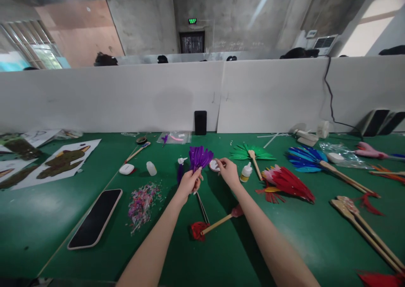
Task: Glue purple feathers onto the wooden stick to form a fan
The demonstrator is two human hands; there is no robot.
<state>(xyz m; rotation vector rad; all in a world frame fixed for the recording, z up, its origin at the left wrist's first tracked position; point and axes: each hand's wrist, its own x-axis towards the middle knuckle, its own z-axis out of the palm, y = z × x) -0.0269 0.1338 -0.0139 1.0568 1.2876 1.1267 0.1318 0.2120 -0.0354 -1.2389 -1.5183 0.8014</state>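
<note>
My left hand (190, 182) is closed around the base of a purple feather fan (200, 156), holding it upright above the green table (284, 236). My right hand (227, 171) pinches a small round white and pink piece (214, 165) just right of the fan. Below my hands lie thin tweezers (201, 207) and a wooden stick with red feathers (209, 227). A small glue bottle (246, 172) stands just right of my right hand.
Finished feather fans lie to the right: green (249, 152), red and pink (289, 183), blue (308, 158). A phone (96, 217) and a confetti pile (143, 200) lie left. Another phone (200, 122) leans on the white partition (126, 97). Wooden sticks (363, 226) lie at the right.
</note>
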